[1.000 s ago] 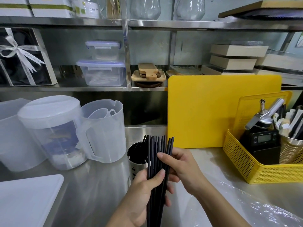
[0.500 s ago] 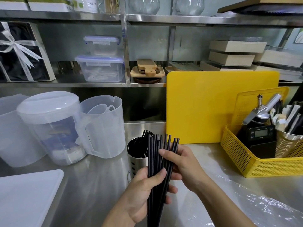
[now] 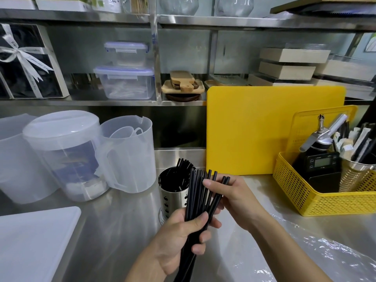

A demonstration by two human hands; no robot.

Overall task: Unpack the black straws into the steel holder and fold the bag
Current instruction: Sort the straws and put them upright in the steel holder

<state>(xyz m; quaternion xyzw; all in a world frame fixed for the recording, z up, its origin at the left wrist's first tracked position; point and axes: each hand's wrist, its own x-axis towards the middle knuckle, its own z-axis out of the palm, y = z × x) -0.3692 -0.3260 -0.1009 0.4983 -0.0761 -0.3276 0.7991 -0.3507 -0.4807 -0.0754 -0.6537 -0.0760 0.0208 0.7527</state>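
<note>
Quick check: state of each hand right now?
Left hand: closed around the black straws.
Right hand: fingers pinching the upper part of the same straws.

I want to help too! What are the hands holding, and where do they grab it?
A bundle of black straws. The left hand grips it around the middle; the right hand pinches the straws near their top ends.

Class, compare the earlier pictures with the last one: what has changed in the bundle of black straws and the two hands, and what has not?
The right hand has spread the black straws into a fan, tips splaying rightward. The left hand still grips the bundle's lower part. The steel holder, already holding some straws, has not moved.
</note>
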